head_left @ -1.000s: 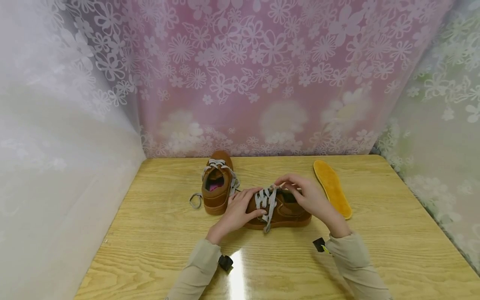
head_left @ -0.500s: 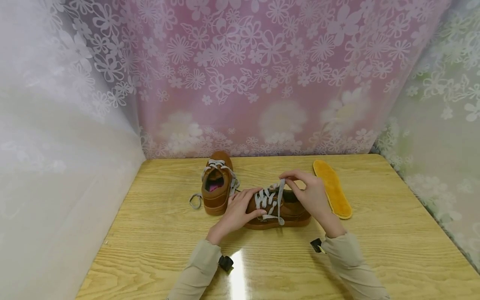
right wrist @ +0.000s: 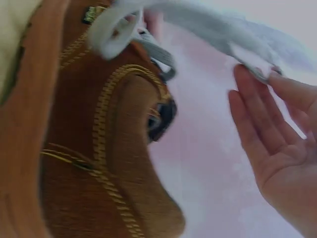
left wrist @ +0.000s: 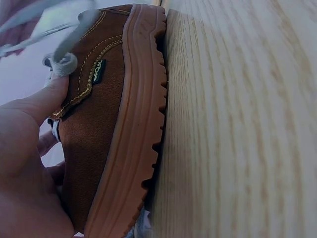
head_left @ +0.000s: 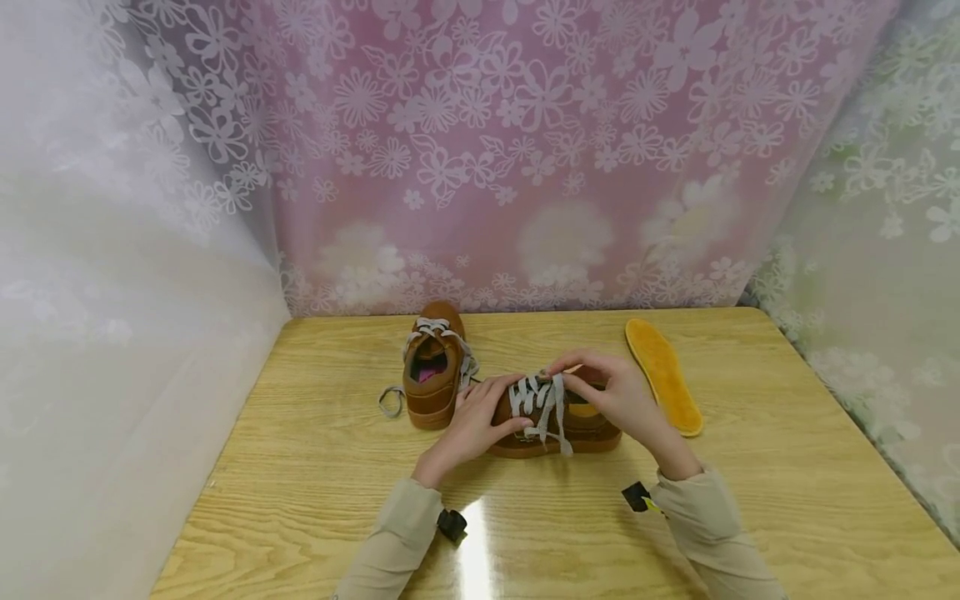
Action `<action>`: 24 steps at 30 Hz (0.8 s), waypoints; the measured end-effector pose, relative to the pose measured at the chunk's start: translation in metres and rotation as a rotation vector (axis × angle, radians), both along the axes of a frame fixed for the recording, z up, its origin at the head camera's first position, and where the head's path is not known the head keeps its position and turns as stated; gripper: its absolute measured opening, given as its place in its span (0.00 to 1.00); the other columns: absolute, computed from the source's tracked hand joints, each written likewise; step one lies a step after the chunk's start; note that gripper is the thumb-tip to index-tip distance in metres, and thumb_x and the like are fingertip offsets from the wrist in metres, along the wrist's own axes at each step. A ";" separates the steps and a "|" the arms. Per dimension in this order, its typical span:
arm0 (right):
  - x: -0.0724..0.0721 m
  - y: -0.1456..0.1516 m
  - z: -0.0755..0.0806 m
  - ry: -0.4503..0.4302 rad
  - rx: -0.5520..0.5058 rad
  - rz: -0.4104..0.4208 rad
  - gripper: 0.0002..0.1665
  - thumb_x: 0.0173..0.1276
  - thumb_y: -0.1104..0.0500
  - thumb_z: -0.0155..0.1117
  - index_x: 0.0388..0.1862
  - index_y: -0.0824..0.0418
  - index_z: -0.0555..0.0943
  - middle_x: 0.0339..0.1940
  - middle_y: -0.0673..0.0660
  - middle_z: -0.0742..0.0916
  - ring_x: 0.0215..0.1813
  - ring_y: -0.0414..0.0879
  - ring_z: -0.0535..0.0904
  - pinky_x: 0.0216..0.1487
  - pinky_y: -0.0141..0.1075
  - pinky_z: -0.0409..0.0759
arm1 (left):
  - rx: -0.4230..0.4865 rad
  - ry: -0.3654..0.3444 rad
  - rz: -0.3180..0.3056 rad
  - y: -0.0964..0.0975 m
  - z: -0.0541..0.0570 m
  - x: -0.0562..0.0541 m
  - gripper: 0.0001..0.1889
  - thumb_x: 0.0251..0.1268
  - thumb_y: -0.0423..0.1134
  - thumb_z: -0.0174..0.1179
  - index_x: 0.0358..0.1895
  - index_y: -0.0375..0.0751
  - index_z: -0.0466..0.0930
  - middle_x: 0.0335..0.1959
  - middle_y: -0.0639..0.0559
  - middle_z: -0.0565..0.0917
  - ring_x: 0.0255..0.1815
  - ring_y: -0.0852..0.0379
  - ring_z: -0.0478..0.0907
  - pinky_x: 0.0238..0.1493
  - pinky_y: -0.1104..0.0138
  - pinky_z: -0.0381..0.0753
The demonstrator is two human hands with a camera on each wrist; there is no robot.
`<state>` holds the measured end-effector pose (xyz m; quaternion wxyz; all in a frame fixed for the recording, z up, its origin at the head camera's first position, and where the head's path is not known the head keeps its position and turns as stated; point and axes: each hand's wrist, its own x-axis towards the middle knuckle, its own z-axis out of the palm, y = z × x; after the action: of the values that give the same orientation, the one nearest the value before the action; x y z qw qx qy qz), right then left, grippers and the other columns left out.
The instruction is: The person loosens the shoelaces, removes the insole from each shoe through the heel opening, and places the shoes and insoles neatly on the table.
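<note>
A brown low-cut lace-up shoe [head_left: 592, 440] lies with its toe to the left. My left hand [head_left: 476, 421] holds its front; in the left wrist view the thumb [left wrist: 52, 94] is by the laces and the other fingers are on the shoe's far side. Above the shoe's opening, my right hand [head_left: 618, 396] pinches a grey shoelace [right wrist: 198, 22] between thumb and fingertips. The lace's loose part hangs over the shoe's near side. A yellow patch shows inside the opening. The right wrist view is blurred around the lace.
A matching brown shoe [head_left: 431, 404] stands at the back left, its lace end [head_left: 390, 402] curled on the wooden table [head_left: 315, 500]. Toward the right lies an orange-yellow fuzzy insole [head_left: 667, 379]. Flowered curtains [head_left: 480, 167] close off the back and sides.
My right hand drew the lace up and to the right, then came back left and lower, close to the eyelets. My left hand and the other shoe stayed in place.
</note>
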<state>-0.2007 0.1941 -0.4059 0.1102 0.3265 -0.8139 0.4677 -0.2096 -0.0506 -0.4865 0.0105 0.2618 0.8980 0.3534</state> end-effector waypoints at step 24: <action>0.027 0.019 -0.031 0.322 0.232 0.103 0.26 0.53 0.79 0.74 0.46 0.54 0.90 0.52 0.56 0.87 0.53 0.53 0.84 0.50 0.23 0.79 | 0.002 0.005 0.004 0.000 -0.001 0.000 0.38 0.70 0.60 0.60 0.79 0.52 0.60 0.74 0.49 0.69 0.75 0.47 0.64 0.73 0.37 0.51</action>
<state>-0.1739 0.2128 -0.4368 0.1767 0.4488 -0.8164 0.3176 -0.2094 -0.0508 -0.4870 0.0075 0.2609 0.8982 0.3537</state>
